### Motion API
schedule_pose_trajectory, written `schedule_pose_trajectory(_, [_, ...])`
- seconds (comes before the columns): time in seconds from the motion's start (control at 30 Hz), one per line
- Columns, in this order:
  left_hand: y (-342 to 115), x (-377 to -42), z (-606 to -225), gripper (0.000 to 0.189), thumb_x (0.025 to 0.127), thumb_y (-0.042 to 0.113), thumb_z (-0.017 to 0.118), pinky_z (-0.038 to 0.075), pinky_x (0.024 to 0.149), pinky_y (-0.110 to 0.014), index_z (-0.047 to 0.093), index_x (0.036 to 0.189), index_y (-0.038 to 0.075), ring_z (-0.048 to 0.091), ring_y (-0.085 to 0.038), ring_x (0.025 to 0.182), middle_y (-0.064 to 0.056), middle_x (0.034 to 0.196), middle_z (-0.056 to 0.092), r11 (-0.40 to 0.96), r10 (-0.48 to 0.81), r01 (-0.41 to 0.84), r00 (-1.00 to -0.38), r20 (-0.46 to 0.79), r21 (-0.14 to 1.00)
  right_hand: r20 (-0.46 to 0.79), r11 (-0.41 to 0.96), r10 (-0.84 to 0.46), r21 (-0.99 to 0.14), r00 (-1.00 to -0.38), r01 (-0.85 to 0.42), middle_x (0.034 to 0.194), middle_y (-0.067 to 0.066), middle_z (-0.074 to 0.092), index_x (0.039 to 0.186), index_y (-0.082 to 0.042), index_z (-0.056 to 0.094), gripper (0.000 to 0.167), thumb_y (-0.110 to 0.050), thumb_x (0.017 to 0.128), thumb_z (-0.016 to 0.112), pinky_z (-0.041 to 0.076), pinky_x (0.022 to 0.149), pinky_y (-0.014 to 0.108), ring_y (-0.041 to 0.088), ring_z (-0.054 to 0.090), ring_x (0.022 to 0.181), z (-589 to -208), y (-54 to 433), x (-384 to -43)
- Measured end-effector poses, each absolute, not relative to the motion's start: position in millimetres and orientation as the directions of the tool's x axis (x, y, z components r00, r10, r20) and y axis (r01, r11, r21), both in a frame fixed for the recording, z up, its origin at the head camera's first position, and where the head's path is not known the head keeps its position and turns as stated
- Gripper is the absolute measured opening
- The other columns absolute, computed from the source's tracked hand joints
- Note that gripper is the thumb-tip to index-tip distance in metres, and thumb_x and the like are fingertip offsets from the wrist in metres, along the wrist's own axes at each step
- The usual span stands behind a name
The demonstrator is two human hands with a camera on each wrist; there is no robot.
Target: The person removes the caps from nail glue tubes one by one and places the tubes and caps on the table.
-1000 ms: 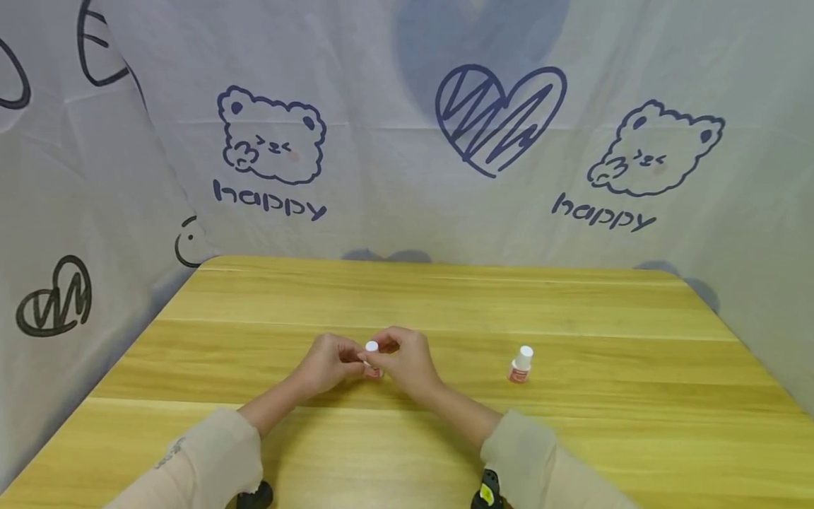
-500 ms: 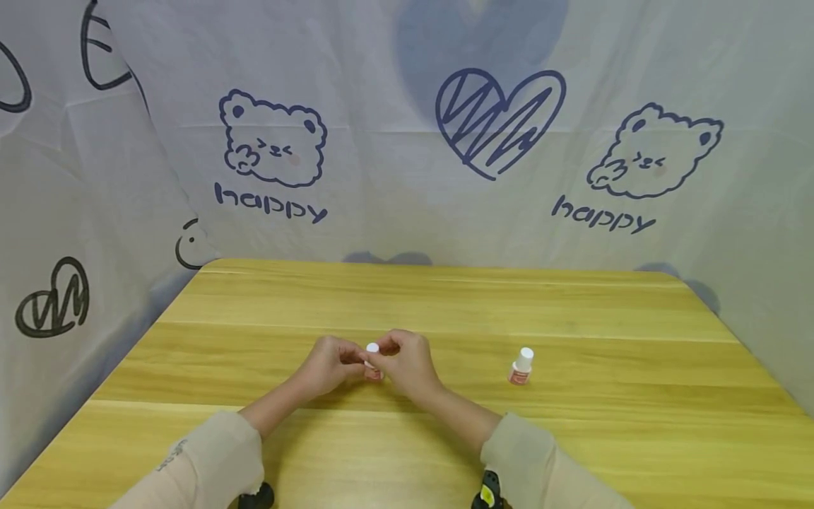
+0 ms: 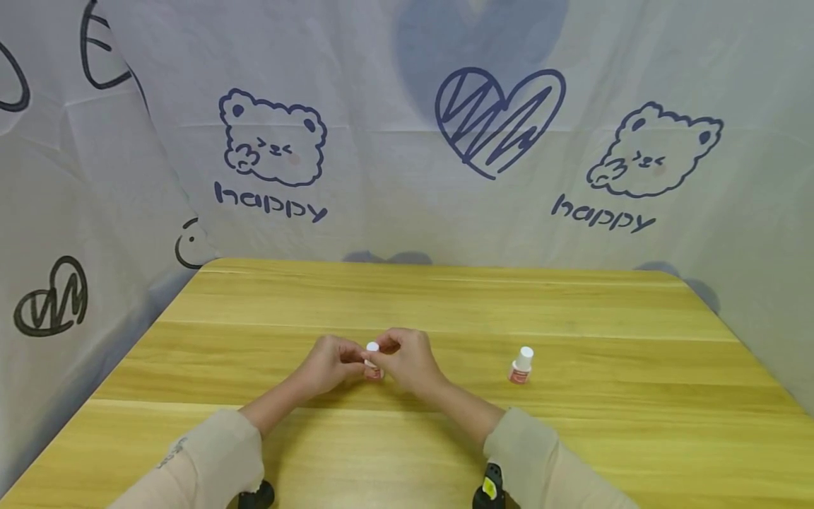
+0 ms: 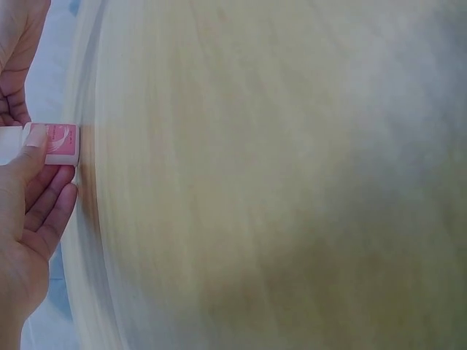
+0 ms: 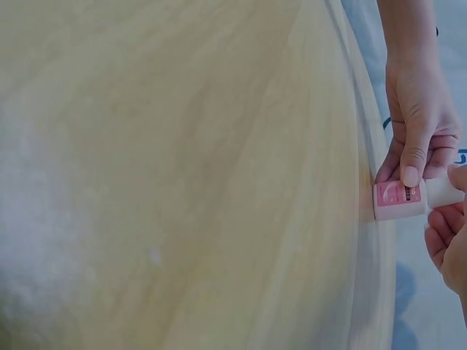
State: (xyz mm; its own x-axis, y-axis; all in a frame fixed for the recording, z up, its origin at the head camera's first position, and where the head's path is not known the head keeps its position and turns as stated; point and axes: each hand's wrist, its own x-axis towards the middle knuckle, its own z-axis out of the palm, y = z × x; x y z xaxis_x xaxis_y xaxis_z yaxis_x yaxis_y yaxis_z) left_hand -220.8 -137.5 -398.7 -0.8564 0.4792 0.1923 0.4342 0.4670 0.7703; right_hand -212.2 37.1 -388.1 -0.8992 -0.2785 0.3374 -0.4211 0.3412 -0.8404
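Note:
A small white bottle with a pink label (image 3: 374,373) stands upright on the table between both hands. My left hand (image 3: 326,366) pinches its body; in the left wrist view the thumb lies across the pink label (image 4: 62,140) with the fingers behind. My right hand (image 3: 412,364) pinches the white cap (image 3: 372,347) between thumb and fingers. The right wrist view has the cap (image 5: 441,192) seated on the bottle, partly covered by right-hand fingers. A second small bottle (image 3: 520,369), similar and with its white cap on, stands to the right, apart from both hands.
The wood-grain table (image 3: 445,297) extends around the hands. Behind it and along the left hangs a pale cloth (image 3: 381,177) printed with bears and hearts. Dark straps with devices sit on both forearms near the beige sleeves (image 3: 219,452).
Both hands keep their places on the bottle and its cap. The head view shifts very slightly, and the second bottle stays where it was.

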Motion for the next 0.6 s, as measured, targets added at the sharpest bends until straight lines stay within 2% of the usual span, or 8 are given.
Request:
schedule_pose_trajectory(0.27, [-137.4,-221.3,-399.0,0.011,0.083,-0.003,0.064,0.053,0.064,-0.018,0.071,0.092,-0.006,0.068,-0.017,0.075,-0.017,0.086,0.072,0.471,0.478,0.438,-0.856,0.195,0.766,0.357,0.342,-0.354,-0.811,-0.864,-0.475,0.078,0.012,0.071,0.081,0.001,0.07,0.011,-0.009,0.08,0.072,0.05,0.063,0.015,0.015,0.065,0.071,-385.5,42.0,-213.7])
schedule_pose_trajectory(0.6, [-137.9,-220.9,-399.5,0.012,0.084,0.004,0.066,0.054,0.066,-0.018,0.072,0.092,-0.002,0.069,-0.015,0.077,-0.013,0.084,0.073,0.46,0.488,0.429,-0.854,0.182,0.777,0.363,0.32,-0.431,-0.794,-0.826,-0.516,0.083,0.014,0.071,0.087,0.003,0.07,0.012,-0.007,0.081,0.07,0.053,0.069,0.02,0.019,0.066,0.076,-385.1,45.4,-216.6])
